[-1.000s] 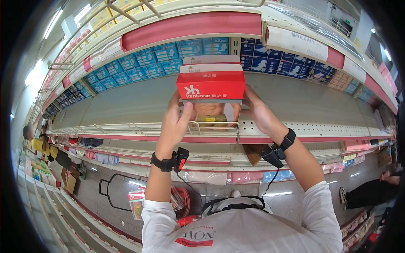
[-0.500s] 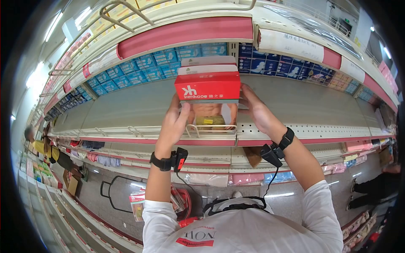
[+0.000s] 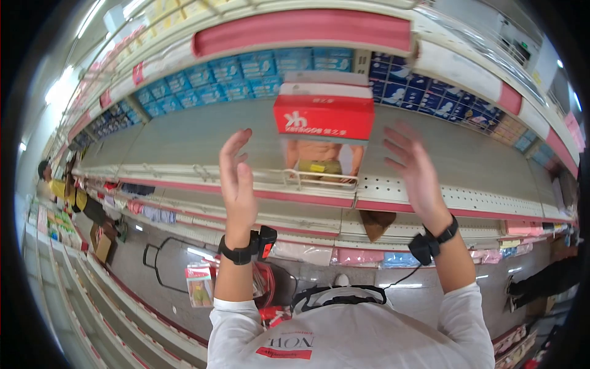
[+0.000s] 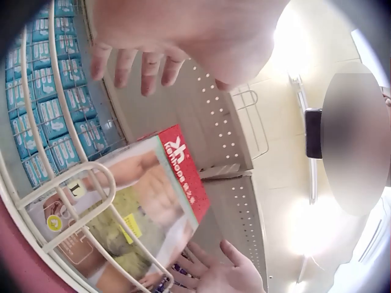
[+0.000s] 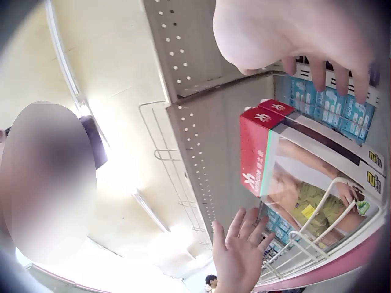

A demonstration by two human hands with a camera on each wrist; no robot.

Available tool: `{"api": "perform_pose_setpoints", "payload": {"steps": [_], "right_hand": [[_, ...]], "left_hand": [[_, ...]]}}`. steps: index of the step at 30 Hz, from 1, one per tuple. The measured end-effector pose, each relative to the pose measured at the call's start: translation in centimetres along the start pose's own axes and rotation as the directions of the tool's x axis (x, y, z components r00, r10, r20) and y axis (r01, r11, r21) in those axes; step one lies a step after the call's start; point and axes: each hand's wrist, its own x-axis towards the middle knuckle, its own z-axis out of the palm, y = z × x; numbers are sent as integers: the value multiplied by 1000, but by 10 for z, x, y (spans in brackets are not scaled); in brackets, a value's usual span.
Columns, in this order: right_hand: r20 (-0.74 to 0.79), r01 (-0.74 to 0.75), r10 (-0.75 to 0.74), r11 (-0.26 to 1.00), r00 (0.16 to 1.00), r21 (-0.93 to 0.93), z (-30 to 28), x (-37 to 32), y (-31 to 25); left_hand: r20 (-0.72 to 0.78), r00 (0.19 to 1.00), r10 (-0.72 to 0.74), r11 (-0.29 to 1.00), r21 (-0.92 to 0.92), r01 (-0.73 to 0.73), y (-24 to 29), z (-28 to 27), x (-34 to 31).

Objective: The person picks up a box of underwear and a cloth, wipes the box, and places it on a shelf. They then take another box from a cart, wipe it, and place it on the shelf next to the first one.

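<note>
A red-topped underwear box (image 3: 322, 120) stands upright on the shelf behind a low wire fence (image 3: 319, 178). Its front pictures a bare torso in green briefs. In the right wrist view, a second similar box (image 5: 324, 133) stands right behind the front box (image 5: 278, 165). My left hand (image 3: 238, 184) is off to the box's left, fingers raised and touching nothing. On the other side, my right hand (image 3: 415, 175) is spread with a gap between it and the box. The left wrist view has the box (image 4: 156, 201) between both hands.
Blue pad packs (image 3: 239, 75) and dark blue packs (image 3: 418, 92) line the shelf's back. An upper shelf with a pink edge strip (image 3: 301, 38) overhangs. Below, a red basket (image 3: 265, 286) and another underwear pack (image 3: 200, 289) are near the floor. Two people stand in the aisle.
Both hands have let go of the box and moved apart, the left to the left and the right to the right. The box remains standing on the shelf.
</note>
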Motion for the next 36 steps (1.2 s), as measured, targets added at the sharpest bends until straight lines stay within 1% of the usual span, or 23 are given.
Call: {"api": "perform_pose_setpoints", "payload": {"steps": [1, 2, 4, 5, 6, 8, 9, 10, 11, 12, 14, 16, 18, 20, 22, 25, 27, 28, 30, 32, 33, 34, 36], "right_hand": [[-9, 53, -53, 998, 999, -32, -3, -12, -3], [-15, 103, -105, 993, 994, -63, -6, -24, -5], [11, 214, -214, 971, 977, -107, -12, -54, -5], [30, 221, -219, 967, 975, -125, -24, -69, 4], [51, 227, -221, 964, 974, -142, -35, -83, 13], [44, 137, -131, 969, 990, -206, -41, -109, 19], [69, 122, -110, 972, 992, -203, -43, -118, 24], [29, 72, -67, 975, 997, -209, -46, -125, 29], [-16, 15, -19, 976, 1000, -219, -47, -131, 33], [-4, -9, 8, 974, 1000, -227, -49, -135, 36], [-63, -39, 25, 973, 998, -228, -48, -144, 40], [5, -58, 61, 969, 998, -240, -47, -149, 41], [86, -50, 73, 970, 994, -239, -44, -154, 44], [155, -78, 130, 950, 979, -304, -46, -161, 48], [237, -72, 166, 930, 957, -360, -50, -168, 53], [355, -64, 215, 918, 910, -391, -53, -186, 51], [438, -78, 291, 894, 851, -441, -58, -202, 47], [455, -88, 298, 900, 839, -428, -62, -209, 48], [518, -122, 362, 890, 775, -439, -73, -224, 48], [546, -139, 368, 899, 752, -415, -83, -233, 53], [545, -169, 383, 900, 746, -401, -85, -236, 55], [546, -199, 397, 901, 738, -386, -86, -239, 59], [538, -229, 419, 894, 731, -385, -83, -244, 67]], "left_hand": [[-79, 997, 21, 1000, -19, -22, 3, -7, -10], [-99, 995, 2, 1000, -3, -2, 5, -15, -22], [-117, 993, -12, 977, -211, -13, 10, -31, -51], [-175, 984, 8, 971, -232, -49, 18, -31, -65], [-203, 979, -26, 977, -211, -18, 21, -36, -81], [-163, 985, -58, 923, -384, -9, 28, -47, -112], [-194, 979, -58, 935, -355, -16, 30, -49, -123], [-213, 974, -72, 939, -343, -6, 30, -53, -135], [-212, 965, -152, 909, -414, 52, 31, -56, -149], [-205, 950, -235, 867, -487, 110, 32, -56, -163], [-269, 920, -284, 853, -509, 114, 32, -49, -186], [-286, 828, -483, 794, -542, 276, 41, -43, -208], [-269, 795, -544, 733, -614, 294, 59, -37, -227], [-328, 788, -520, 762, -595, 255, 77, -33, -246], [-334, 790, -513, 779, -569, 265, 95, -27, -268], [-418, 742, -524, 800, -539, 262, 126, -11, -301], [-449, 717, -534, 813, -507, 288, 146, 3, -325], [-446, 713, -540, 817, -480, 319, 155, 11, -339], [-453, 697, -557, 818, -443, 366, 178, 22, -363], [-457, 643, -615, 783, -453, 427, 200, 29, -381], [-433, 649, -625, 777, -422, 467, 209, 27, -391], [-446, 644, -621, 782, -410, 470, 217, 24, -401], [-432, 658, -616, 772, -167, 613, 231, 14, -420]]}}
